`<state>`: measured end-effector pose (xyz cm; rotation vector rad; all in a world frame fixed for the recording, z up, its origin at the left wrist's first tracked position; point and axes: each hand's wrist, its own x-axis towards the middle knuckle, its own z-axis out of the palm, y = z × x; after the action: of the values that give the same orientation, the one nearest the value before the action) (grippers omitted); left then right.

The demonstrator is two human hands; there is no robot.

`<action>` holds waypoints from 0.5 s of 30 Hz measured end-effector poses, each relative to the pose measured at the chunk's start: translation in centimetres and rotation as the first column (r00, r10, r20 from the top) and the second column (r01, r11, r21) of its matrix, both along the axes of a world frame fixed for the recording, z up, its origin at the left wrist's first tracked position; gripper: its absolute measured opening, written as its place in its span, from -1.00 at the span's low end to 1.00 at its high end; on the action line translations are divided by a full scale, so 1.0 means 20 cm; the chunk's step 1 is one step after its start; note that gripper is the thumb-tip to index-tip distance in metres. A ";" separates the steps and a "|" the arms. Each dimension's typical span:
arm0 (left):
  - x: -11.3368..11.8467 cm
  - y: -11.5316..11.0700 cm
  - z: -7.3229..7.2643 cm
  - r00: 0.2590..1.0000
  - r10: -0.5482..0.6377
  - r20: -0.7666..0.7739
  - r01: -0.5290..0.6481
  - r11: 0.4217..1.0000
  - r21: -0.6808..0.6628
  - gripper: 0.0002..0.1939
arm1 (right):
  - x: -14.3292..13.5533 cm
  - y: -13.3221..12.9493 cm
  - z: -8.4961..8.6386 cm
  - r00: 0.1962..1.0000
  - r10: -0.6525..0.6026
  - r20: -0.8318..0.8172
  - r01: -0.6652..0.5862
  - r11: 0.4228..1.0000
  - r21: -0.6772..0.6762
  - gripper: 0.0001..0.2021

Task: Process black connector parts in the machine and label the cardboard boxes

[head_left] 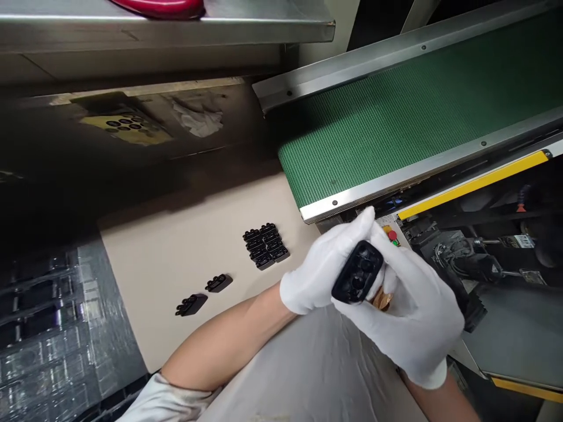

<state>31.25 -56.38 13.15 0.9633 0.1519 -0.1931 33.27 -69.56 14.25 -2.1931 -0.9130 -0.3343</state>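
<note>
A black plastic part (357, 272) with rounded corners and several round knobs in its hollow face is held in front of my body. My left hand (323, 261), in a white glove, closes on its left and upper side. On the other side my right hand (413, 308), also white-gloved, grips the same part between thumb and fingers. Something brown (382, 299) shows under the right fingers; I cannot tell what it is. Similar black parts lie on the beige tabletop (153, 252): a packed cluster (265, 246) and two single ones (219, 283), (191, 305).
A green conveyor belt (387, 117) with metal side rails runs to the upper right. Beneath it are machinery (466, 258) and a red button (393, 235). Clear plastic trays (48, 351) are stacked at left. A metal shelf (246, 32) bearing a red object (162, 7) overhangs the back.
</note>
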 end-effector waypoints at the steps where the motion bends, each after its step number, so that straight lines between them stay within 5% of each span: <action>1: 0.00 0.01 0.00 1.000 -0.006 0.028 0.008 0.999 -0.042 -0.36 | 0.00 0.00 -0.01 1.000 0.005 -0.003 -0.005 1.000 0.001 -0.57; 6: -0.02 0.03 0.04 1.000 0.031 -0.003 -0.031 0.989 -0.147 -0.37 | 0.00 -0.02 -0.03 0.995 0.083 -0.052 -0.079 0.995 0.059 -0.52; 15: -0.09 0.05 0.05 0.985 0.133 -0.110 -0.146 0.982 -0.122 -0.48 | -0.03 -0.01 -0.05 0.984 0.165 -0.072 -0.157 0.982 0.103 -0.42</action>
<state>29.37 -55.45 14.17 0.8108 0.2960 -0.1211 32.73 -69.80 13.34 -2.0150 -1.0018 -0.2074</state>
